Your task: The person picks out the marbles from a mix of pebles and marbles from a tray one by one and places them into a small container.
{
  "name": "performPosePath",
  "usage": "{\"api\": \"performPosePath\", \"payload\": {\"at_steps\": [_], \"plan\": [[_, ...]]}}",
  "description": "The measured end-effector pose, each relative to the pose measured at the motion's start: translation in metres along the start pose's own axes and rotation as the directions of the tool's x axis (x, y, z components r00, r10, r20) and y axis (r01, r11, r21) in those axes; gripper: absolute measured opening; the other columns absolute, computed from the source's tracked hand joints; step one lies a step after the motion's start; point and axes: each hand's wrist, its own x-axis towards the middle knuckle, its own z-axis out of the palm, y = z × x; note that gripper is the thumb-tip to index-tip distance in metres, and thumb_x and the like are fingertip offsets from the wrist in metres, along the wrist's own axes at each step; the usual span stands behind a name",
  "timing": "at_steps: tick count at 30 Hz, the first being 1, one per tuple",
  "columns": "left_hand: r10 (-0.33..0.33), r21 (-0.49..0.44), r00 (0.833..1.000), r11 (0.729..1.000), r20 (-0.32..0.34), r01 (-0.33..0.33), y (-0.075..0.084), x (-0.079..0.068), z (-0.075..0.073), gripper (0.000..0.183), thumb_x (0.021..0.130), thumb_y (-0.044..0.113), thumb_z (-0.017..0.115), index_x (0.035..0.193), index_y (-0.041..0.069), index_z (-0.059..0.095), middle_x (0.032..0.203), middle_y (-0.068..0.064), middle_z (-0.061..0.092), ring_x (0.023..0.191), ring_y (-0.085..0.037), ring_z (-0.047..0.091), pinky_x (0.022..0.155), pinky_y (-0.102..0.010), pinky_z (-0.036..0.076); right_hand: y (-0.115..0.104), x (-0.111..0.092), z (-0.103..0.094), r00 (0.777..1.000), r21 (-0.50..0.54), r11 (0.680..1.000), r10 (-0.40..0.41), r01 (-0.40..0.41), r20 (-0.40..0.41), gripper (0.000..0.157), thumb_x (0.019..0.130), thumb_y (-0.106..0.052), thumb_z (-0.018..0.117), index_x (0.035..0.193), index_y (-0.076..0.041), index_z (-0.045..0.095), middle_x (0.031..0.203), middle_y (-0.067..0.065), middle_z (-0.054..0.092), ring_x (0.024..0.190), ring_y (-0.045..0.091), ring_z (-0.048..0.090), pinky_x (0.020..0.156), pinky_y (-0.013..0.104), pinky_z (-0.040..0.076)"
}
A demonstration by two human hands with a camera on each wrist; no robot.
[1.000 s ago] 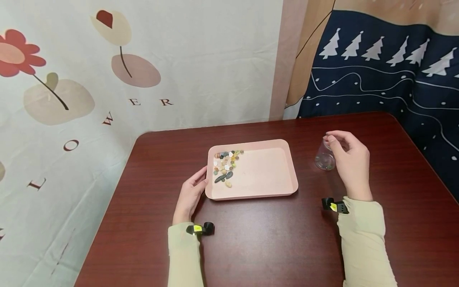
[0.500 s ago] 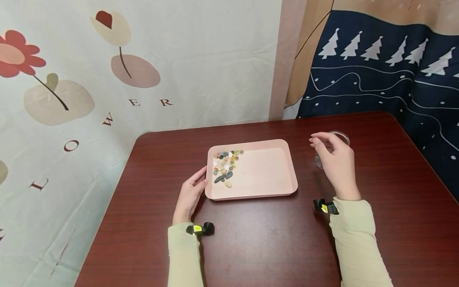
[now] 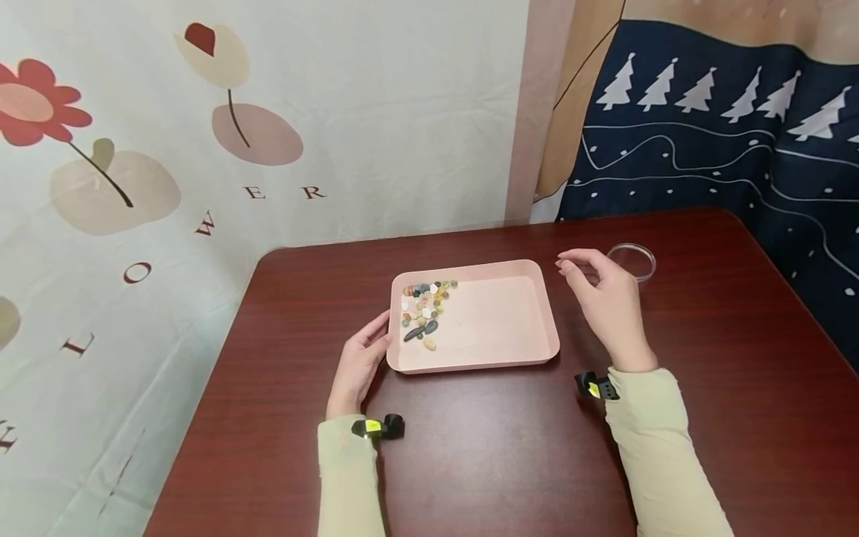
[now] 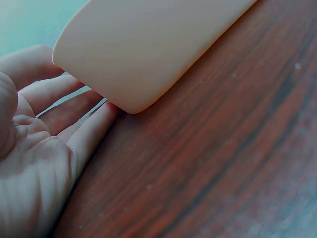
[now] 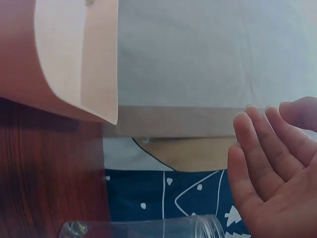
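Note:
A pink rectangular tray (image 3: pixel 496 321) lies on the table, with small pebbles and beads (image 3: pixel 424 307) gathered along its left side. My left hand (image 3: pixel 356 369) rests against the tray's left wall, its fingers extended along the outside, as the left wrist view shows. My right hand (image 3: pixel 607 309) hovers between the tray and a clear jar (image 3: pixel 644 262), thumb and forefinger close together; nothing shows between them. In the right wrist view its fingers (image 5: pixel 262 144) are loosely bent. That hand covers most of the jar in the head view. A small bead (image 5: pixel 78 228) shows at the jar's bottom.
The dark red wooden table (image 3: pixel 483 462) bears the tray and the jar. Behind it hang a pale flower-printed cloth (image 3: pixel 403 112) and a navy cloth (image 3: pixel 698 160) with white trees. Black bands (image 3: pixel 597 386) sit on both wrists.
My right hand has moved left from the jar's mouth toward the tray, uncovering the jar's rim. The left hand and the tray have stayed in place.

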Motion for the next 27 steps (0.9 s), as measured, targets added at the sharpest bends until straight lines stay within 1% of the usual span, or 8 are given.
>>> {"api": "performPosePath", "payload": {"at_steps": [3,6,9,12,16,20,23,27], "plan": [[-0.005,-0.001,1.000,1.000,0.000,0.005,0.000,0.000,0.001,0.046,0.088,0.000,0.050,0.133,0.005,0.042,0.137,-0.009,0.037,0.123,-0.017,0.037,0.094,-0.026,0.037,-0.001,0.002,0.004,1.000,-0.020,1.000,-0.009,0.010,0.016,0.026,0.087,-0.037,0.054,0.105,-0.021,0.063,0.096,-0.008,0.065,0.086,0.004,0.059,0.072,0.016,0.046],[-0.018,-0.011,1.000,1.000,0.002,0.018,0.000,-0.001,0.001,0.047,0.088,-0.001,0.050,0.133,0.004,0.041,0.138,-0.009,0.036,0.124,-0.016,0.036,0.094,-0.026,0.037,-0.002,0.003,0.009,0.999,-0.035,0.999,-0.021,0.022,0.034,0.025,0.087,-0.036,0.055,0.104,-0.020,0.064,0.098,-0.007,0.064,0.088,0.006,0.059,0.074,0.024,0.048],[-0.025,-0.022,1.000,0.999,-0.011,0.025,0.001,-0.002,0.002,0.046,0.087,-0.001,0.051,0.132,0.004,0.042,0.137,-0.008,0.038,0.124,-0.016,0.037,0.094,-0.026,0.038,-0.003,0.004,0.013,0.998,-0.037,0.999,-0.031,0.033,0.059,0.026,0.086,-0.036,0.055,0.105,-0.019,0.063,0.100,-0.004,0.064,0.091,0.010,0.059,0.076,0.033,0.047],[-0.026,-0.026,0.999,0.999,-0.022,0.026,0.001,-0.002,0.001,0.046,0.087,-0.002,0.051,0.131,0.004,0.043,0.136,-0.007,0.040,0.123,-0.015,0.038,0.093,-0.026,0.038,-0.005,0.007,0.016,0.996,-0.043,0.999,-0.028,0.032,0.081,0.027,0.086,-0.037,0.055,0.105,-0.019,0.063,0.103,-0.002,0.063,0.095,0.013,0.057,0.079,0.037,0.046],[-0.022,-0.018,1.000,1.000,-0.017,0.022,0.001,-0.001,0.000,0.045,0.087,0.000,0.052,0.131,0.005,0.044,0.135,-0.006,0.040,0.122,-0.014,0.039,0.093,-0.026,0.038,-0.007,0.011,0.018,0.994,-0.063,0.997,-0.029,0.036,0.109,0.027,0.087,-0.036,0.055,0.107,-0.019,0.063,0.104,-0.001,0.063,0.098,0.014,0.056,0.082,0.039,0.045],[-0.016,-0.007,1.000,1.000,-0.002,0.016,0.001,0.000,0.000,0.046,0.087,0.000,0.052,0.132,0.005,0.043,0.136,-0.006,0.040,0.122,-0.014,0.039,0.093,-0.026,0.038,-0.012,0.016,0.021,0.988,-0.086,0.994,-0.050,0.063,0.147,0.026,0.087,-0.033,0.056,0.107,-0.018,0.062,0.102,-0.001,0.062,0.094,0.014,0.057,0.081,0.037,0.047],[-0.012,0.001,1.000,1.000,0.001,0.012,0.001,-0.001,0.000,0.046,0.088,-0.001,0.051,0.133,0.005,0.042,0.136,-0.006,0.040,0.123,-0.014,0.038,0.093,-0.026,0.038,-0.015,0.020,0.025,0.980,-0.107,0.989,-0.080,0.101,0.183,0.023,0.087,-0.031,0.056,0.105,-0.018,0.063,0.101,-0.002,0.062,0.087,0.013,0.058,0.078,0.035,0.048],[-0.008,-0.001,1.000,1.000,-0.014,0.008,0.001,-0.001,0.000,0.046,0.087,-0.001,0.051,0.132,0.004,0.043,0.135,-0.006,0.041,0.122,-0.014,0.039,0.093,-0.027,0.039,-0.017,0.027,0.033,0.962,-0.134,0.981,-0.102,0.139,0.253,0.022,0.088,-0.031,0.054,0.104,-0.019,0.063,0.101,-0.002,0.061,0.084,0.015,0.057,0.075,0.035,0.048]]}}
